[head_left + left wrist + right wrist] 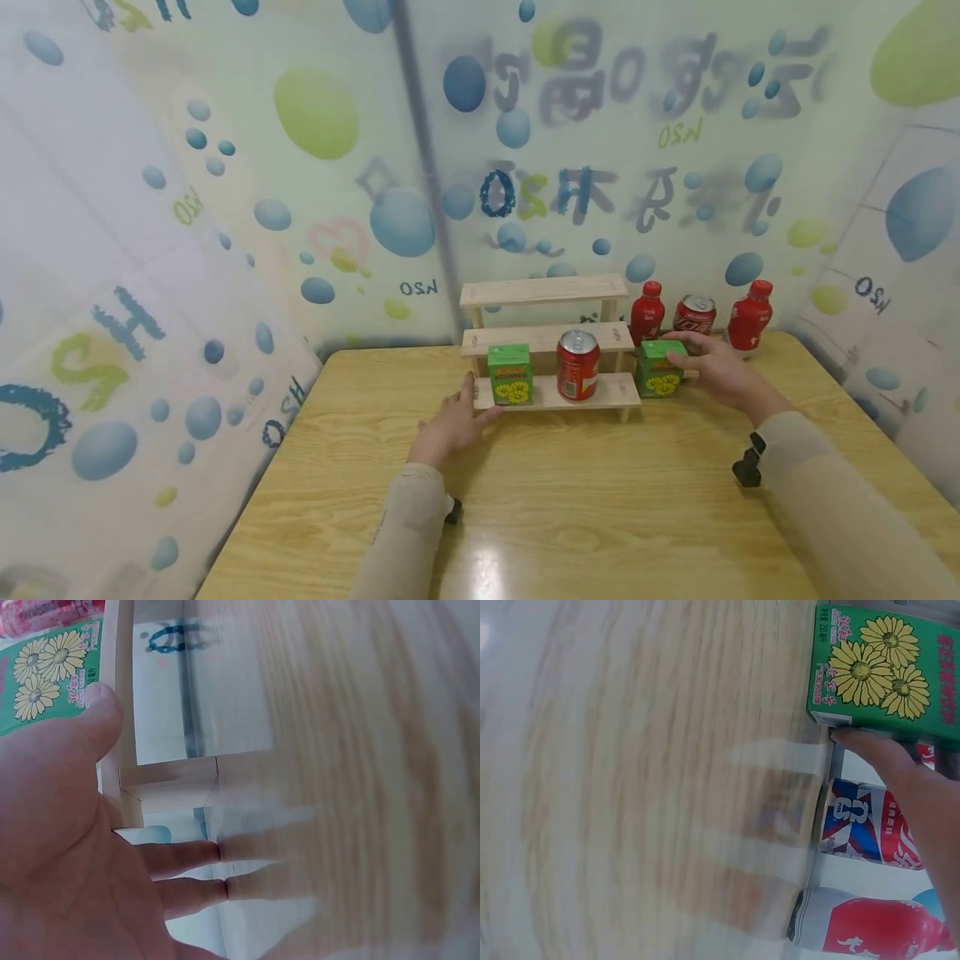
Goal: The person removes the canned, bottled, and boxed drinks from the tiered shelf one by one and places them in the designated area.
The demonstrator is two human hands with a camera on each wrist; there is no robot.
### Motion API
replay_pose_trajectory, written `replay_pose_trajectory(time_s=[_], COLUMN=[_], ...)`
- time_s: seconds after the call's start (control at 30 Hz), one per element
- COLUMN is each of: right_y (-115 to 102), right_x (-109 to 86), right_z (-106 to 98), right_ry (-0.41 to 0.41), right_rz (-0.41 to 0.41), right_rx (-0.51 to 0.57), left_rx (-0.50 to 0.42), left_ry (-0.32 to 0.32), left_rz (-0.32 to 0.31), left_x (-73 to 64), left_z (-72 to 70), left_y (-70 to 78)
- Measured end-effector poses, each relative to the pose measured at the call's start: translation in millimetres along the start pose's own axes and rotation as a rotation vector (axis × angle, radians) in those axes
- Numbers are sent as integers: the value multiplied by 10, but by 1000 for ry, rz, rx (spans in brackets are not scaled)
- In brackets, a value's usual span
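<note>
A small wooden three-step shelf (543, 340) stands at the back of the table. On its lowest step are a green drink carton with yellow flowers (512, 379) and a red soda can (577, 365). At the step's left end is my left hand (453, 421), fingers extended, thumb by that carton's lower edge. In the left wrist view, two fingertips (204, 856) meet the tabletop beside the shelf leg. My right hand (716, 371) holds a second green drink carton (881, 671) just right of the shelf, its thumb along the carton's side.
Behind the right hand stand a red bottle (647, 315), a red soda can (694, 313) and another red bottle (750, 317). The wooden table (570, 508) meets printed fabric walls (375, 250) at the back and sides.
</note>
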State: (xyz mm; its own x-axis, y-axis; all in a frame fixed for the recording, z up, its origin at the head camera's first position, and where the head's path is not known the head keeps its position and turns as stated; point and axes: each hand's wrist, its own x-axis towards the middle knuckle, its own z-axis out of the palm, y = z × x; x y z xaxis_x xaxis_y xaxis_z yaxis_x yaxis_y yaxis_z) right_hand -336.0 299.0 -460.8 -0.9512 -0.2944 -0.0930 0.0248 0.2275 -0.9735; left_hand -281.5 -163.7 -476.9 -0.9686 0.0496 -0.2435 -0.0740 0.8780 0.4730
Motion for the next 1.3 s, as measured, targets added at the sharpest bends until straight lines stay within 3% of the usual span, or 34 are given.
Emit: replay_pose_trajectory(time_s=[0.23,0.67,1.3], right_y=[31,-40,-51], right_x=[-2,-45,-48], right_z=[6,-102,-157], right_ry=[-6,-45,-86], right_rz=[16,24,41], right_rx=[58,-30,10], left_rx=[-12,-12,8], left_ry=[-2,5,-1], left_rz=[-3,-2,0], left_x=[-22,-5,-25], left_z=[2,2,-19], left_y=[-12,-10,18])
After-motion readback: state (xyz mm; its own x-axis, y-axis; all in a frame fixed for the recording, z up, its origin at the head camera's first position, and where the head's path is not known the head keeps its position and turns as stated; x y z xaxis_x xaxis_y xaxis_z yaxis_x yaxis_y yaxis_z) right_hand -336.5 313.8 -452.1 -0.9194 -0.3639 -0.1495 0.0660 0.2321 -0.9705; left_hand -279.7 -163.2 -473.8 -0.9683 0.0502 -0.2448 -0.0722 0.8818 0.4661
